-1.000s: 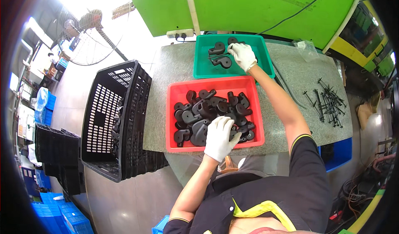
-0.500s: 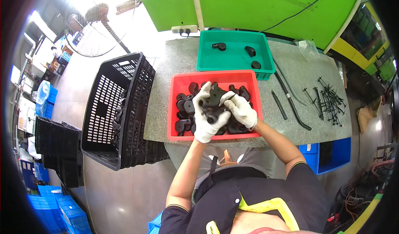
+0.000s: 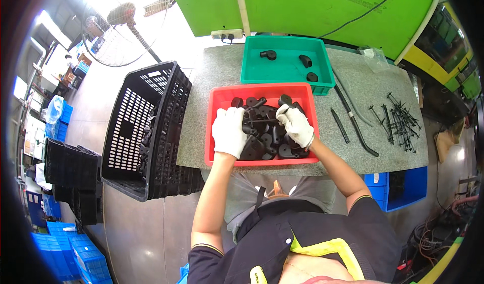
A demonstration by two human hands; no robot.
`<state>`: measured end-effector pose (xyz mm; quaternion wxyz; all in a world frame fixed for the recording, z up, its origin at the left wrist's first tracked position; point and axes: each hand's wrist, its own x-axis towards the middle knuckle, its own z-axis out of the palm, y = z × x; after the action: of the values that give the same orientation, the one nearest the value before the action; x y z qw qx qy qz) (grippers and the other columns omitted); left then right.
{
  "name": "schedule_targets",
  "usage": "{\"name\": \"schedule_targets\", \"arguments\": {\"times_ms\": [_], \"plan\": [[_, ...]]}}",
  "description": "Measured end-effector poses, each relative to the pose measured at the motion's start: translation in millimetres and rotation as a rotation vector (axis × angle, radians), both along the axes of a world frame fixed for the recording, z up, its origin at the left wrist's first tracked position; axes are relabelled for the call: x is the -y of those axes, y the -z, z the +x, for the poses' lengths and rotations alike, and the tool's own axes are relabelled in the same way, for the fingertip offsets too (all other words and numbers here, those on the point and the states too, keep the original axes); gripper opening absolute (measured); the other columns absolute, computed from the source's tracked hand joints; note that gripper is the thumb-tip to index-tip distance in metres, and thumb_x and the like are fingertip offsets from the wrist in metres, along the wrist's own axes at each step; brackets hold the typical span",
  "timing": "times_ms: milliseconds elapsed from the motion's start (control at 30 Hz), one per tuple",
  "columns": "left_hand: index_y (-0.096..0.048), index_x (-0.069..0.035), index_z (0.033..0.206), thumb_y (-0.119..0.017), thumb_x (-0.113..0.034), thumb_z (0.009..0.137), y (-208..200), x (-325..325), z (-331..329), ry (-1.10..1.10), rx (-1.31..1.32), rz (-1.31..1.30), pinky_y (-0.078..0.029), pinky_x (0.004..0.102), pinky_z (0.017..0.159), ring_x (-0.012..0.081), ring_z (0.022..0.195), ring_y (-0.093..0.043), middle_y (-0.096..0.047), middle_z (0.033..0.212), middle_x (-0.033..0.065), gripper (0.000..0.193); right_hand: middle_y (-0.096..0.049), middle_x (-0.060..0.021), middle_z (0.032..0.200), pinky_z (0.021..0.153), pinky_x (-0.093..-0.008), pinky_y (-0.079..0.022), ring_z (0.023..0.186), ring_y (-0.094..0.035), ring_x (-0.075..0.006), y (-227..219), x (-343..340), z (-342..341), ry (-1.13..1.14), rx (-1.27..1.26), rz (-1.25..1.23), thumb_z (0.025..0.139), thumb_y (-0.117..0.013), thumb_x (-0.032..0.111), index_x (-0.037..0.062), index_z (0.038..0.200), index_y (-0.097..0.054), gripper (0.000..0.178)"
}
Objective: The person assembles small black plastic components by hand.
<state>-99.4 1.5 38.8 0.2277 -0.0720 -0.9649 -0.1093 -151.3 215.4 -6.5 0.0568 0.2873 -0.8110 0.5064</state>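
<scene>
A red bin [image 3: 213, 148] at the table's front edge holds several black plastic parts [image 3: 266, 142], rounded housings with short necks. My left hand [image 3: 229, 132], in a white glove, is over the bin's left side with its fingers curled down onto the parts; what they grip is hidden. On the right side of the bin, my right hand [image 3: 296, 126], also gloved, has thumb and fingers drawn together in a pinch. A thin dark edge runs between the two hands, and I cannot tell whether either holds it.
A green tray [image 3: 249, 74] with several black parts stands behind the bin. To its right lie black rods [image 3: 340, 126], a bent tube [image 3: 359, 132] and a pile of thin black stems [image 3: 401, 122]. A black crate [image 3: 166, 127] stands left of the table, a blue box [image 3: 375, 190] below right.
My hands have moved apart. The black part that was raised between them is no longer held up. My left hand has gone left and down to the parts; my right has shifted slightly right.
</scene>
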Motion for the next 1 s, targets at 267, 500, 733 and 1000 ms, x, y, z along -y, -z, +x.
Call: {"name": "schedule_targets", "arguments": {"times_ms": [267,500,733,1000], "plan": [[-0.066,-0.012,0.095,-0.074,-0.014,0.064,-4.3,5.6,-9.5,0.06,0.135,0.08,-0.049,0.0387,0.077,0.0306,0.092,-0.054,-0.06,0.096,0.0065,0.033,-0.057,-0.0086,0.062,0.058,-0.0337,-0.044,0.057,-0.057,-0.0209,9.2,-3.7,-7.6,-0.01,0.249,-0.087,0.092,-0.046,0.011,0.0055,0.09,-0.052,0.008],[-0.068,-0.004,0.085,-0.076,-0.031,0.068,6.1,-4.3,-8.2,0.065,0.349,0.417,-0.049,0.0416,0.068,0.0294,0.07,-0.063,-0.065,0.075,0.013,0.033,-0.054,0.0026,0.084,0.063,-0.0222,-0.046,0.077,-0.056,-0.0072,12.2,-12.9,-23.4,0.205,0.426,-0.367,0.1,-0.046,0.015,0.0085,0.095,-0.053,0.011],[-0.052,-0.001,0.123,-0.082,-0.039,0.064,6.0,-35.4,-13.2,0.06,0.025,0.206,-0.039,0.0437,0.099,0.0362,0.116,-0.047,-0.053,0.125,0.0168,0.077,-0.058,-0.0052,0.091,0.074,-0.0267,-0.048,0.08,-0.058,-0.0115,-4.5,-1.9,-32.4,-0.011,0.45,-0.885,0.101,-0.048,0.022,0.0061,0.101,-0.053,0.017],[-0.037,0.004,0.137,-0.087,-0.04,0.055,15.3,-65.3,-24.3,0.255,0.064,0.409,-0.03,0.0478,0.111,0.0431,0.133,-0.032,-0.03,0.144,0.0297,0.105,-0.058,-0.0058,0.088,0.081,-0.035,-0.047,0.082,-0.056,-0.0175,-30.0,14.4,-19.9,-0.41,0.382,-1.176,0.096,-0.055,0.035,0.0071,0.102,-0.052,0.029]]}}
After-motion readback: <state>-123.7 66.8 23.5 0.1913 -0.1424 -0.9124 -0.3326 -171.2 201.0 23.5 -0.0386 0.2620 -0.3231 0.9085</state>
